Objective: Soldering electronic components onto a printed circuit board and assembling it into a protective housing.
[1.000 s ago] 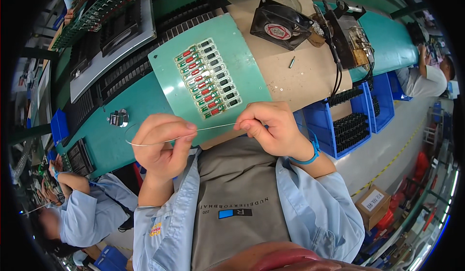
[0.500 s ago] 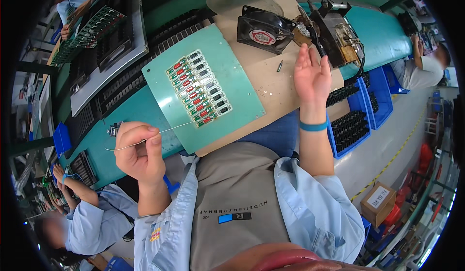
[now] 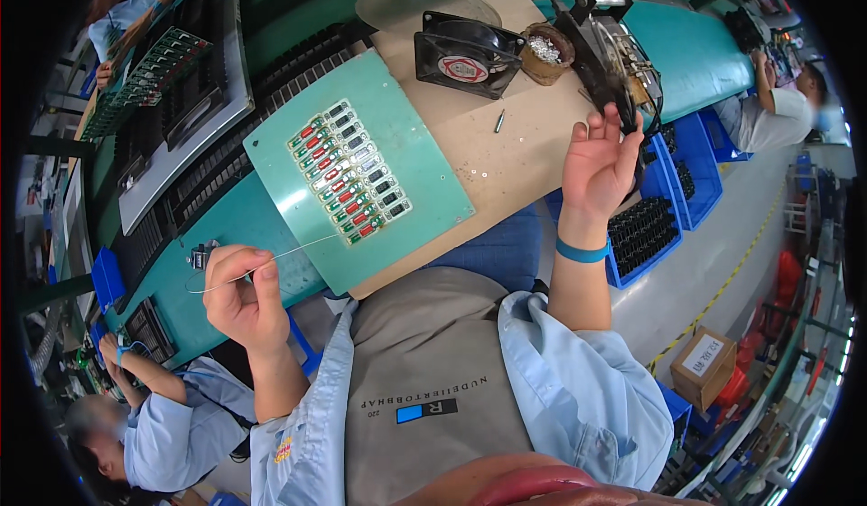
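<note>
Left hand pinches the thin silver wire, free end over the flat green sheet. Right hand half-curled by the black metal stand; can't tell if gripping. Best keep pinch steady, wire straight, loop unsnagged.

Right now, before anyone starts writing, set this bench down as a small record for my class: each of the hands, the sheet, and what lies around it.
left hand: pinches a thin wire, one end over the sheet
right hand: palm showing, fingers by a black metal device; contact unclear
green sheet: bears a row of small circuit boards
brown board: under the sheet
black fan: beyond the sheet
round cup: beside the fan, holding silvery bits
</note>
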`<state>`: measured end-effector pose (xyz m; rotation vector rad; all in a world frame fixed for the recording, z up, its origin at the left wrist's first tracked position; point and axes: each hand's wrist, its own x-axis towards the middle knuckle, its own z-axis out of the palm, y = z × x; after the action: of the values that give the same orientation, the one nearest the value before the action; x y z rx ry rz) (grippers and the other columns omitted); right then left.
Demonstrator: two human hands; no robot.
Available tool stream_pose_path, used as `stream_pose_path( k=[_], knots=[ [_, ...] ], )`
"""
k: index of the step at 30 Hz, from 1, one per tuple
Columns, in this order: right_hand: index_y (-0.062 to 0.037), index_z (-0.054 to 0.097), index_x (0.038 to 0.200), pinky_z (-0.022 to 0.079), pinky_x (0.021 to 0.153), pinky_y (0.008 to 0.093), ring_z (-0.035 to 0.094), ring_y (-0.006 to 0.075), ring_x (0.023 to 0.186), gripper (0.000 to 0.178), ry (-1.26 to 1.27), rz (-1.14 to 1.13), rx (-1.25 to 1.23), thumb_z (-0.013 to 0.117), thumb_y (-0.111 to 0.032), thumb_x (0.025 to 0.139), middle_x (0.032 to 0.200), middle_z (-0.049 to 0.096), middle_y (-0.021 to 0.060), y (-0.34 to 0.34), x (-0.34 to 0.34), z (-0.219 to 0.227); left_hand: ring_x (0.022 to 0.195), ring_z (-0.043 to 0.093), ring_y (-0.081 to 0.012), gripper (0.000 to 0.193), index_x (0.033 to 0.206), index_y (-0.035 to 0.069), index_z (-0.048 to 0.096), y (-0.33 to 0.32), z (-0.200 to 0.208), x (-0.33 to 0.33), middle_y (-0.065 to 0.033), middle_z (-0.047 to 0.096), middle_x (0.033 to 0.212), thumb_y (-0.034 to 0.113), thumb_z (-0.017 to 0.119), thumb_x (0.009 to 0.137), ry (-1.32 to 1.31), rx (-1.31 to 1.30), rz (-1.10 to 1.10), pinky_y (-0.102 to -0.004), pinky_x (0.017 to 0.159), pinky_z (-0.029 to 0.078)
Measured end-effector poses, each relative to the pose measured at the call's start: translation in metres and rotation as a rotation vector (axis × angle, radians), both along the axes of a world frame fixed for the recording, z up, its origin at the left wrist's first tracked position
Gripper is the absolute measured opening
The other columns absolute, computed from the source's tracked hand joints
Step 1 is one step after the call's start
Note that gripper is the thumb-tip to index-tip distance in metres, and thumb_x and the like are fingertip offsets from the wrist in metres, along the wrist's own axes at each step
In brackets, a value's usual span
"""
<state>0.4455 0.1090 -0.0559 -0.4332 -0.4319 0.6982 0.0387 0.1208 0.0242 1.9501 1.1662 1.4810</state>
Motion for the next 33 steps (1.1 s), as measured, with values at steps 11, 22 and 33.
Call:
stream_pose_path(
  k=[11,22,33],
  knots=[
    [-0.0137,0.057,0.135,0.044,0.077,0.0309,0.054,0.0182,0.086,0.035,-0.161,0.041,0.079,0.061,-0.031,0.105,0.105,0.062,0.0081,-0.025,0.004,0.012,0.076,0.054,-0.018,0.01,0.093,0.001,0.068,-0.003,-0.001,0.017,-0.0098,0.065,0.088,-0.002,0.07,0.084,0.094,-0.023,-0.09,-0.0274,0.068,0.044],
    [-0.0011,0.061,0.132,0.053,0.077,0.0292,0.062,0.0183,0.082,0.034,-0.559,-0.564,-0.438,0.06,-0.008,0.098,0.097,0.068,0.0116,-0.028,0.001,0.008,0.069,0.057,-0.0164,0.011,0.087,0.003,0.073,-0.005,-0.001,0.006,-0.0079,0.07,0.087,-0.001,0.075,0.077,0.166,0.007,-0.038,-0.0257,0.059,0.046],
    [0.0016,0.064,0.128,0.055,0.089,0.0319,0.07,0.0238,0.094,0.03,-0.854,-0.643,-0.73,0.061,-0.011,0.101,0.107,0.073,0.0167,-0.041,-0.002,0.011,0.063,0.054,-0.0121,0.018,0.092,0.002,0.074,-0.006,0.006,-0.008,-0.0068,0.07,0.087,-0.009,0.073,0.078,-0.004,0.003,-0.069,-0.0215,0.052,0.043]
  ],
)
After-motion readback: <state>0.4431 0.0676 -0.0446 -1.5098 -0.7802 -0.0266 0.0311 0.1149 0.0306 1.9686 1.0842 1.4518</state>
